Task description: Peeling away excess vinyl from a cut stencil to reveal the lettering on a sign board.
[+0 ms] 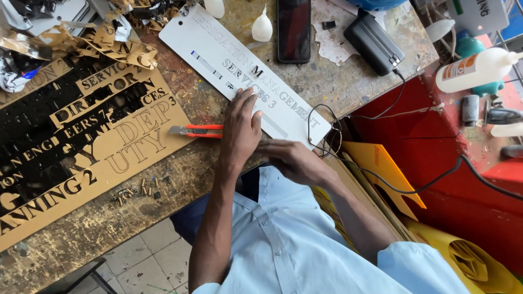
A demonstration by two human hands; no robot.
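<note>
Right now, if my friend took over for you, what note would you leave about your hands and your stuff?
Left hand: flat, fingers pressing on the white sign plate, holding nothing. The orange utility knife lies right beside it on the worn bench.
Right hand: resting at the plate's near edge; what it grips, if anything, cannot be seen.
Done: most letters on the plate look pale or empty; one dark letter is in place.
Left: the remaining letters. Small loose bits sit on the bench near the gold-and-black cut sheet.
</note>
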